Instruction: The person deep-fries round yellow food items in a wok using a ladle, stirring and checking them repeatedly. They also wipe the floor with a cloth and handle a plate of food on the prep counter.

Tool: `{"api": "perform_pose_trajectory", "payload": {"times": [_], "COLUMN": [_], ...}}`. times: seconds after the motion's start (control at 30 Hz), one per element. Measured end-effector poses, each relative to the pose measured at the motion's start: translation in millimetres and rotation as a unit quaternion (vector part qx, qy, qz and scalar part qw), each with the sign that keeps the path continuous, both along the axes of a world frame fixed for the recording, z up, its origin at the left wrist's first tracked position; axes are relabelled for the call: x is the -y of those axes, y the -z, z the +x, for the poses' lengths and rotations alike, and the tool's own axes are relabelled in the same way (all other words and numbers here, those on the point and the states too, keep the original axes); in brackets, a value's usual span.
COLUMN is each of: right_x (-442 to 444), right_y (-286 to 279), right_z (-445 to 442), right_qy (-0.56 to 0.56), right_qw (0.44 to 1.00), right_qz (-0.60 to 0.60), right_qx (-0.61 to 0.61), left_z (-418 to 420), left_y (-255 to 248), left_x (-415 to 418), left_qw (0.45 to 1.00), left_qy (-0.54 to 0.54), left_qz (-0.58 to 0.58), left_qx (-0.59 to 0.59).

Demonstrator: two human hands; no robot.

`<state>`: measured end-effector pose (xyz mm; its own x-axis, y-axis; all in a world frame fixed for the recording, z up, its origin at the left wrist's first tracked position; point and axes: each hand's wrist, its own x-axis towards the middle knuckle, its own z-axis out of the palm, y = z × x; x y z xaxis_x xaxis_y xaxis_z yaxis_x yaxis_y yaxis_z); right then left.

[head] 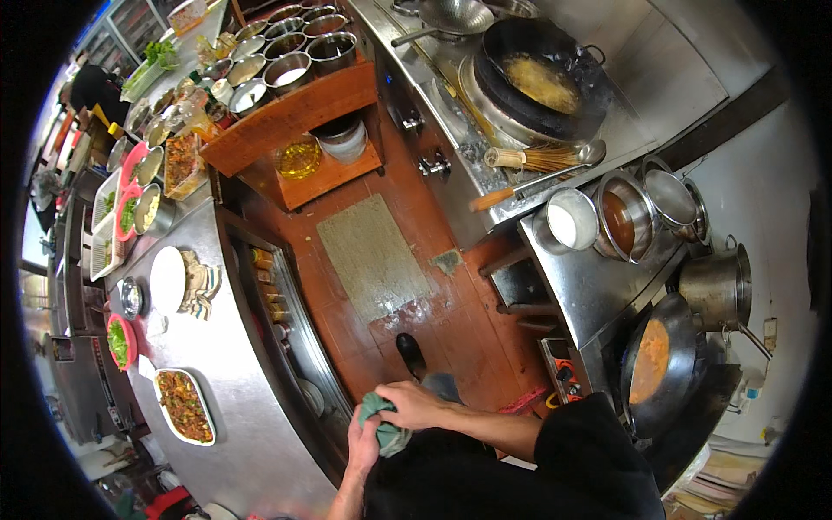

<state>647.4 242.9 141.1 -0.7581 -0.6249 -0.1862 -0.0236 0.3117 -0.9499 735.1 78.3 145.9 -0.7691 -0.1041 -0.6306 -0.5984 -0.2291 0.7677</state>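
Observation:
My left hand (365, 442) and my right hand (411, 404) meet low in front of my body, both gripping one green cloth (390, 437). The cloth is bunched up, and part of it hides behind my fingers. To the left of my hands runs a stainless steel counter (260, 403). On it lies an oblong white dish (212, 434) filled with chopped cooked food. Farther along the counter are a white plate (168, 279) and a striped cloth (200, 286) beside it.
At the upper right, a black wok (500, 49) holding yellowish liquid sits on the stove. A ladle (507, 195) and a bamboo brush (539, 158) lie at its edge. Another wok (682, 364) stands right. Seasoning pots (286, 71) fill a wooden stand (312, 104). A mat (370, 253) covers floor tiles.

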Motion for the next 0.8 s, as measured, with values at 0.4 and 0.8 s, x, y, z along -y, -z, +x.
{"api": "perform_pose_trajectory", "payload": {"times": [0.4,0.8], "right_x": [130.4,204.2], "right_y": [-26.0,-48.2], "right_z": [75.0,139.3], "right_qy": [-0.054,-0.127], "right_qw": [0.991,0.833], "right_qz": [-0.033,-0.114], "right_qx": [-0.118,0.527], "left_z": [134.4,164.3], "left_y": [-18.3,-10.5], "left_x": [95.5,165.8], "left_qw": [0.958,0.898], "left_qy": [-0.196,-0.262], "left_qz": [-0.167,-0.351], "left_qx": [-0.131,-0.035]}}
